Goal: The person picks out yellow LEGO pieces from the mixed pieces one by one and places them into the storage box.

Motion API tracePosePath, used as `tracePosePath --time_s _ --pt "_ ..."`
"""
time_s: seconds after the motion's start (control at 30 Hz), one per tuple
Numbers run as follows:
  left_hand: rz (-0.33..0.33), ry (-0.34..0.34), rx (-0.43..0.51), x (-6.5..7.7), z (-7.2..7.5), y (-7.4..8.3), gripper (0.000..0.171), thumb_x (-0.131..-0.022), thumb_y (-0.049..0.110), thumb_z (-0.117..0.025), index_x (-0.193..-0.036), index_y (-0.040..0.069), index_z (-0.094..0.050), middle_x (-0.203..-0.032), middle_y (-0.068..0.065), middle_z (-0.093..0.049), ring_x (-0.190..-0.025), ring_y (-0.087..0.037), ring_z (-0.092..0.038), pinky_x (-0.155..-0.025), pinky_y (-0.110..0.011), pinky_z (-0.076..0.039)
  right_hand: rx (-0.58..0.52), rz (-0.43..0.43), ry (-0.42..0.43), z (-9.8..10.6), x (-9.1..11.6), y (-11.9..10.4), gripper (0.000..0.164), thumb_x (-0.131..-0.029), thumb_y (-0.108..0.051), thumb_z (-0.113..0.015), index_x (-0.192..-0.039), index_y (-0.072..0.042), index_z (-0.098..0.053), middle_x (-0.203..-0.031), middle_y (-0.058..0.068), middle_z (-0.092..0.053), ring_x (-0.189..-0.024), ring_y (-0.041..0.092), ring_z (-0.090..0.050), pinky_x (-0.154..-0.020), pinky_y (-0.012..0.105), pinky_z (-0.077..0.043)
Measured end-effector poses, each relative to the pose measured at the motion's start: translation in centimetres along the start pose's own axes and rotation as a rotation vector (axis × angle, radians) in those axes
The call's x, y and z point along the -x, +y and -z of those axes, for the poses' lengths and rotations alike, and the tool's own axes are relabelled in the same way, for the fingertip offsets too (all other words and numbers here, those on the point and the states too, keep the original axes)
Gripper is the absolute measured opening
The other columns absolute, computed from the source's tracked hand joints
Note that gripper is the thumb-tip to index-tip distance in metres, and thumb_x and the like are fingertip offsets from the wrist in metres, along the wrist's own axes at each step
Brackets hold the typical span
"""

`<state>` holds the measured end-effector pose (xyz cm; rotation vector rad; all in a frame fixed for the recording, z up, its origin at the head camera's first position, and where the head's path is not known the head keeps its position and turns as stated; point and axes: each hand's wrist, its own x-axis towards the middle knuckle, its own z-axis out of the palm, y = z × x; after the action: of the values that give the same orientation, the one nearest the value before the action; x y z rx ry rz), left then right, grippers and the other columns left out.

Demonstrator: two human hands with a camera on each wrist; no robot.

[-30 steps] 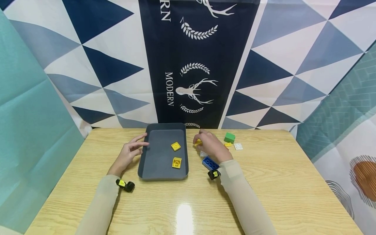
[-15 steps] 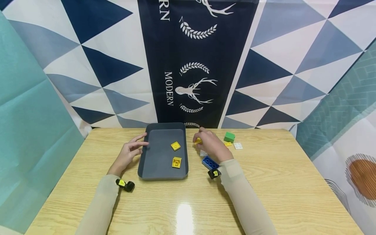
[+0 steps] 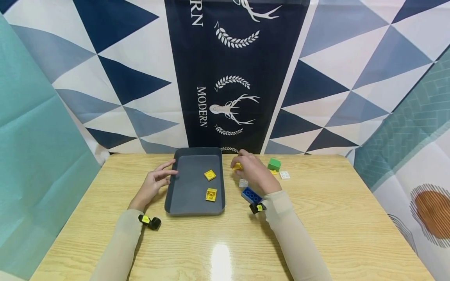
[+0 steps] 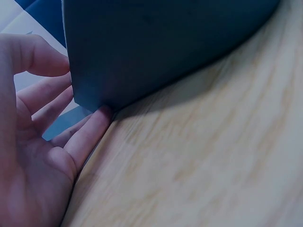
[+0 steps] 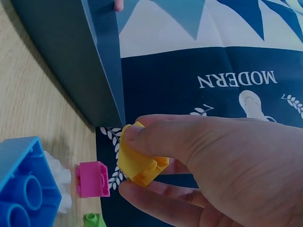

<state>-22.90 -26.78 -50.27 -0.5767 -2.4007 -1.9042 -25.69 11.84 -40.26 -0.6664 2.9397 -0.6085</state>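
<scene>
My right hand (image 3: pixel 252 171) pinches a yellow toy brick (image 5: pixel 138 158) between thumb and fingers, just right of the dark grey tray (image 3: pixel 190 195). In the head view, the fingers partly cover this brick (image 3: pixel 237 166). My left hand (image 3: pixel 152 184) is at the tray's left side, its spread, relaxed fingers touching the rim and wall; in the left wrist view a fingertip meets the base of the tray wall (image 4: pixel 142 52). Two yellow bricks lie inside the tray, a flatter one (image 3: pixel 210 175) and another with its hollow side up (image 3: pixel 211 194).
By the right wrist lies a blue brick (image 3: pixel 251 195), with a white brick (image 3: pixel 243 183) behind it. Farther right are a green block (image 3: pixel 274 164), a partly hidden yellow piece (image 3: pixel 273 172) and a white one (image 3: pixel 284 175). The right wrist view also shows a pink brick (image 5: pixel 93 179).
The right hand shifts only slightly, showing more of the white brick beside it and covering more of the yellow piece behind. The left hand and the tray stay in place.
</scene>
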Motion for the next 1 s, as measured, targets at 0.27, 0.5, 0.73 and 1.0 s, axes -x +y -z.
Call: tracePosePath --time_s 0.27,0.5,0.73,1.0 --pt "-0.039 0.003 -0.018 0.13 -0.12 0.17 0.037 -0.102 -0.012 -0.057 -0.136 -0.018 -0.07 -0.177 -0.035 -0.039 -0.166 -0.057 -0.03 -0.117 -0.005 -0.041 0.031 0.029 0.058 0.54 0.21 -0.39 0.021 -0.102 -0.009 -0.082 -0.123 -0.012 -0.085 -0.122 0.01 -0.066 -0.11 0.031 -0.061 -0.101 0.047 -0.059" --pt "-0.039 0.006 -0.004 0.12 -0.18 0.01 0.038 -0.101 -0.013 -0.056 -0.136 -0.018 -0.071 -0.178 -0.035 -0.037 -0.167 -0.057 -0.028 -0.118 -0.005 -0.041 0.047 0.038 0.088 0.69 0.33 -0.6 0.02 -0.102 -0.01 -0.082 -0.122 -0.012 -0.085 -0.122 0.01 -0.066 -0.109 0.03 -0.061 -0.101 0.047 -0.059" --pt "-0.027 0.003 0.001 0.0 -0.22 -0.04 0.039 -0.101 -0.013 -0.055 -0.137 -0.017 -0.07 -0.179 -0.034 -0.037 -0.169 -0.055 -0.029 -0.117 -0.004 -0.04 0.046 0.033 0.073 0.58 0.31 -0.34 0.021 -0.102 -0.01 -0.082 -0.123 -0.012 -0.085 -0.123 0.01 -0.066 -0.112 0.031 -0.061 -0.103 0.048 -0.059" --pt "-0.011 0.008 -0.009 0.04 -0.14 -0.05 0.039 -0.101 -0.013 -0.056 -0.137 -0.016 -0.071 -0.179 -0.032 -0.037 -0.163 -0.057 -0.038 -0.112 -0.005 -0.046 0.034 0.044 0.064 0.04 0.19 -0.53 0.022 -0.102 -0.01 -0.082 -0.124 -0.012 -0.085 -0.122 0.009 -0.066 -0.11 0.031 -0.06 -0.101 0.047 -0.059"
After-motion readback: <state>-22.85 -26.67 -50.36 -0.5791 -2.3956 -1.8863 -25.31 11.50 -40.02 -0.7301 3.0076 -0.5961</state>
